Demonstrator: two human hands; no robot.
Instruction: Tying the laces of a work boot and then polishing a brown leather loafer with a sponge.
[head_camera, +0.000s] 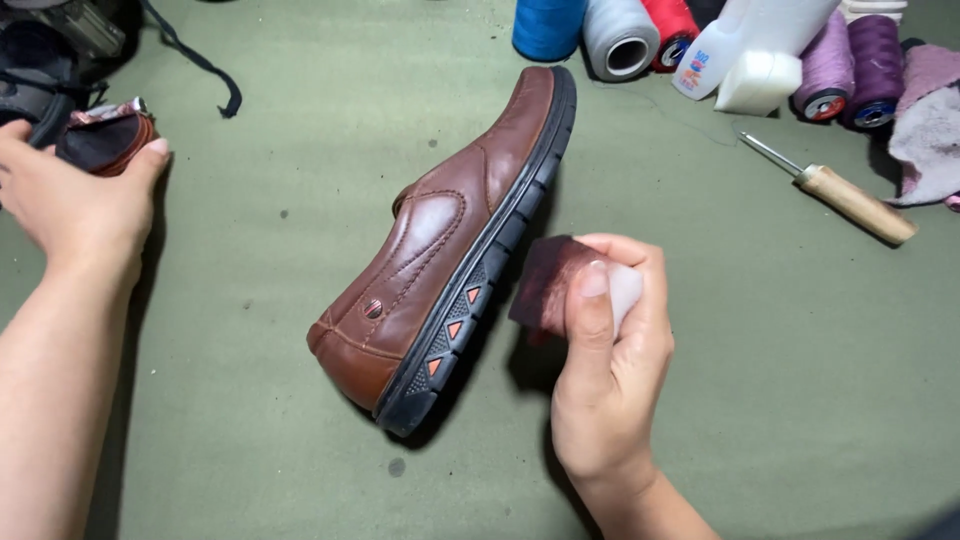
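Note:
A brown leather shoe (440, 240) with a black sole lies on its side in the middle of the green cloth surface (250, 300), toe toward me. My right hand (605, 370) holds a sponge (555, 285), white with a dark brown stained face, just right of the shoe's sole and apart from it. At the far left, my left hand (65, 190) grips a small round tin (108, 140) with dark contents, its thumb on the rim.
Thread spools (620, 35) in blue, grey, red and purple stand along the far edge with a white plastic bottle (760, 45). A wooden-handled awl (845, 195) lies at the right beside a cloth scrap (925, 130). Dark gear and a black strap (200, 65) sit at the top left.

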